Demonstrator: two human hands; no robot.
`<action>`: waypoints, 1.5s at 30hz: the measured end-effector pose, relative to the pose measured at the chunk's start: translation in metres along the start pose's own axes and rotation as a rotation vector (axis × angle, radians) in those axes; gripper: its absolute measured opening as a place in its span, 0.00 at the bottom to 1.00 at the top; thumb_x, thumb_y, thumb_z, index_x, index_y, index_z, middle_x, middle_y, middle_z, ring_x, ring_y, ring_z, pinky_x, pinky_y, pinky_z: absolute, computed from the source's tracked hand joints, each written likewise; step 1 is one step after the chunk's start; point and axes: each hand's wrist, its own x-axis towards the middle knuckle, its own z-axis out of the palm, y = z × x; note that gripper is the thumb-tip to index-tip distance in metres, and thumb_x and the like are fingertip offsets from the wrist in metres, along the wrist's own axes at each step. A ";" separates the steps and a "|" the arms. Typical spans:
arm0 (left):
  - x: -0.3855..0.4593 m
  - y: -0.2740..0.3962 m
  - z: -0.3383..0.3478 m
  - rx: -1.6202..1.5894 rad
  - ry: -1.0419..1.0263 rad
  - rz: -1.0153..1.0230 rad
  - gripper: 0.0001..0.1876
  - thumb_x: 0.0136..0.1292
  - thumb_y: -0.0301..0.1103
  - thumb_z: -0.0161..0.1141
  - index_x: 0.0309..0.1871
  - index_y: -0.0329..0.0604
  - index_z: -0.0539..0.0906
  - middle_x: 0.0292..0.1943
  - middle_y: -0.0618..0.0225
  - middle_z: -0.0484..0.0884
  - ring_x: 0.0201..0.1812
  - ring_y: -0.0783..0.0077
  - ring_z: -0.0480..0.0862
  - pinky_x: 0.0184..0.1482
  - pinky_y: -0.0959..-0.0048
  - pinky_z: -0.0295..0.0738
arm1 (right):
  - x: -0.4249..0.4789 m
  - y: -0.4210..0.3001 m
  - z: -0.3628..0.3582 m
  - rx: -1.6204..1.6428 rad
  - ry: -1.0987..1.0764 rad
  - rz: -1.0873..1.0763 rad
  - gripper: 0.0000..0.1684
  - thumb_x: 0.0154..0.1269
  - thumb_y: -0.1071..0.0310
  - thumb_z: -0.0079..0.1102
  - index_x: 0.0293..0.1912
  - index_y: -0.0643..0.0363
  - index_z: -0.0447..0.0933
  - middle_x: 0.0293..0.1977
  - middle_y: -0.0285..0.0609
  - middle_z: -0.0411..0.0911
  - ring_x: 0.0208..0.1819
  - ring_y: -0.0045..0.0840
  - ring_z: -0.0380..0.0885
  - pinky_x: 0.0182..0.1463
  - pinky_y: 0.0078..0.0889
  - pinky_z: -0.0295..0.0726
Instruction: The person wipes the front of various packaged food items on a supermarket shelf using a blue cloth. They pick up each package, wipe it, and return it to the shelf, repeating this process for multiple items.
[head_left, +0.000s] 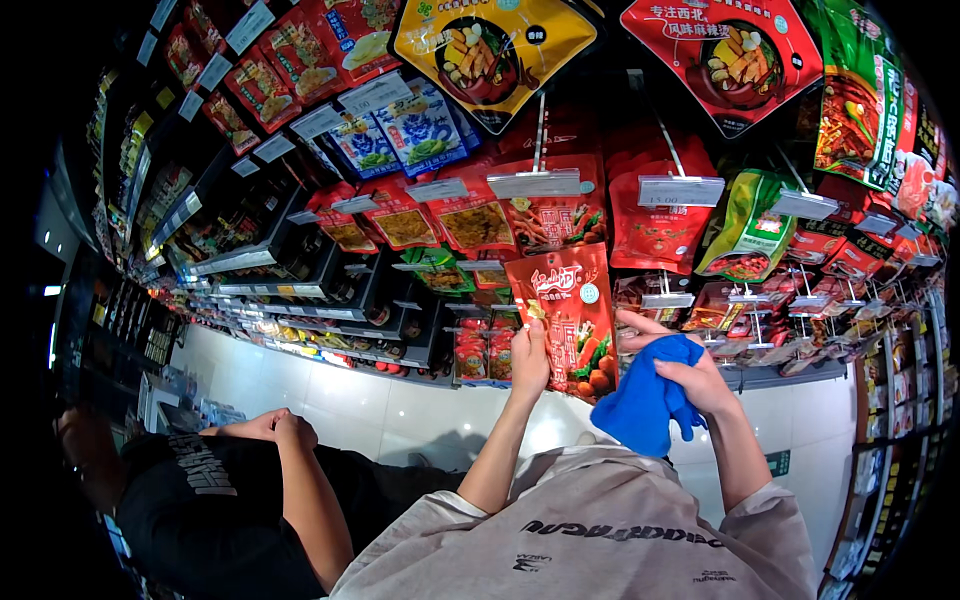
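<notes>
My left hand grips the left edge of a red food packet, its thumb over the front. The packet bears writing and pictures of vegetables and balls, and hangs upright in front of me. In my right hand is a bunched blue cloth, pinched under the thumb. The fingers of that hand stretch towards the packet's right edge; whether they touch it I cannot tell. Just above, similar red packets hang on a hook behind a price tag holder.
A person in a black top stands close at my left, hands clasped. Hooks with red pouches and a green pouch jut out on the right. Dark shelves run off to the left above the pale tiled floor.
</notes>
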 end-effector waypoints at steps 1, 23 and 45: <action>0.002 0.005 -0.003 0.003 0.000 0.050 0.24 0.77 0.46 0.41 0.34 0.32 0.76 0.28 0.64 0.80 0.31 0.74 0.75 0.38 0.69 0.71 | 0.004 0.001 0.002 0.005 0.012 0.064 0.23 0.63 0.65 0.58 0.55 0.68 0.77 0.65 0.53 0.66 0.61 0.29 0.72 0.62 0.31 0.70; 0.108 0.090 -0.006 -0.245 -0.113 0.106 0.09 0.59 0.31 0.69 0.39 0.36 0.84 0.34 0.70 0.85 0.34 0.81 0.82 0.40 0.80 0.75 | 0.103 0.031 -0.006 -0.153 0.327 -0.097 0.10 0.66 0.70 0.58 0.42 0.68 0.79 0.31 0.36 0.82 0.31 0.13 0.78 0.35 0.20 0.77; 0.173 0.117 -0.002 -0.175 -0.137 0.335 0.06 0.55 0.21 0.66 0.37 0.35 0.85 0.33 0.71 0.86 0.34 0.82 0.81 0.38 0.79 0.74 | 0.162 0.026 -0.016 0.045 0.448 -0.263 0.09 0.67 0.69 0.60 0.40 0.66 0.80 0.31 0.33 0.80 0.31 0.11 0.74 0.35 0.19 0.74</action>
